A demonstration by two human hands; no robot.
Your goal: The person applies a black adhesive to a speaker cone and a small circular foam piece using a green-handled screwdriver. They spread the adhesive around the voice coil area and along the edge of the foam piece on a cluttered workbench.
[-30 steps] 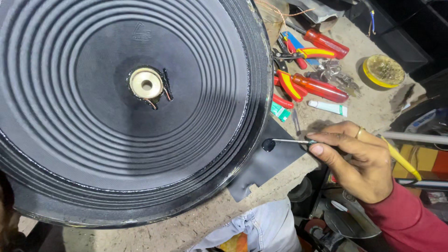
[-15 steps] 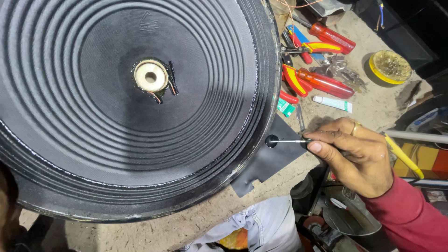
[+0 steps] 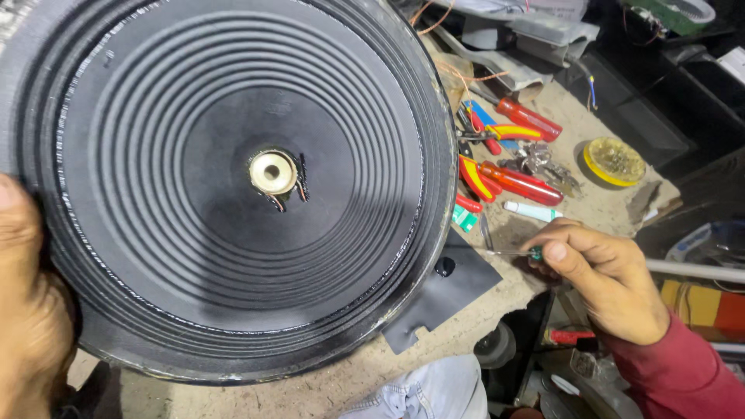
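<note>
Head view, looking down on a cluttered workbench. A large round black loudspeaker cone with concentric ribs (image 3: 233, 186) fills the left and centre of the frame, lying face up on the dusty beige work surface (image 3: 574, 209); a small brass-coloured ring (image 3: 272, 172) sits at its centre with two short dark leads just beside it. The black metal frame tab with a round hole (image 3: 446, 289) sticks out from the cone's lower right rim. Left hand (image 3: 27, 302) at the lower left edge, blurred, pressed against the outer rim of the cone; fingers appear curled over the rim, but how tightly cannot be told. Right hand (image 3: 601, 279), red sleeve at the wrist, sits to the right of the cone and apart from it; thumb and forefinger are pinched closed on a thin screwdriver with a green handle end (image 3: 518, 252), the other fingers folded in. The slim metal shaft points left toward the frame tab, its tip near but not touching the tab's hole. Behind the right hand on the surface: red-and-yellow-handled pliers (image 3: 475, 174), a red-handled screwdriver (image 3: 521, 183), a second red-handled tool (image 3: 529, 117), a small white tube (image 3: 531, 210), a round yellow tin (image 3: 615, 161). Pale cloth (image 3: 434, 392) at the bottom edge.
</note>
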